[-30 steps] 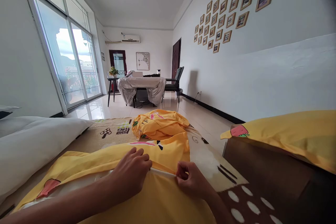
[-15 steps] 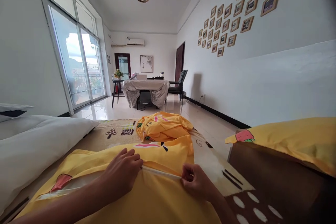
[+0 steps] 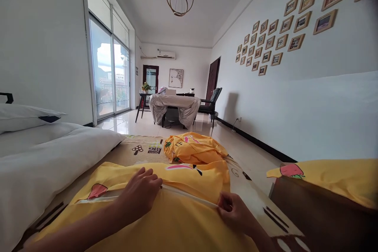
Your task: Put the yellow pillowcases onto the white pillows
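A yellow pillowcase with printed pink and red figures lies spread in front of me. A white zipper runs across it between my hands. My left hand is closed in a pinch at the zipper, at the middle of the case; a small dark bit, perhaps the pull, shows at its fingertips. My right hand pinches the zipper edge farther right, thumb and finger together, and the strip between the hands is taut. To the left of my left hand, a pale strip shows along the seam beside a red printed figure.
White pillows lie on the left. A crumpled orange-yellow cloth rests beyond the pillowcase on the patterned beige blanket. Another yellow printed cloth covers a brown box-like thing at right. A covered table and black chair stand farther back.
The view has swung left and tilted up a little. My hands are slightly farther apart, with a longer stretch of zipper between them. The pale gap left of my left hand looks narrower.
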Demonstrator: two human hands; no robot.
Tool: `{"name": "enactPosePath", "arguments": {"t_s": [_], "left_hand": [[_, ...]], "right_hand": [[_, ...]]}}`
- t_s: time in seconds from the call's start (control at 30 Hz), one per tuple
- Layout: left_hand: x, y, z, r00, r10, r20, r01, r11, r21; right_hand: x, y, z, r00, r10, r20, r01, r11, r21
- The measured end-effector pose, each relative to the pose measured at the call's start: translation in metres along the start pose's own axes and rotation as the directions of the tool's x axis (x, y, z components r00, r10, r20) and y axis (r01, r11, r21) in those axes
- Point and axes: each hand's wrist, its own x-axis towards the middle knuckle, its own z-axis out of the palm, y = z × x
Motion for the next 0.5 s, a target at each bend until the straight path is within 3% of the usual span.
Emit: {"name": "enactPosePath", "arguments": {"t_s": [0.23, 0.5], "left_hand": [[-0.021, -0.015, 0.006, 0.997, -0.052, -0.052, 0.053, 0.998, 0.021], [-0.046, -0.06, -0.003, 0.979, -0.181, -0.094, 0.181, 0.983, -0.008]], "right_hand": [[-0.001, 0.006, 0.001, 1.0, -0.01, 0.004, 0.01, 1.0, -0.024], [0.005, 0.003, -0.007, 1.0, -0.026, 0.014, 0.027, 0.998, -0.05]]}}
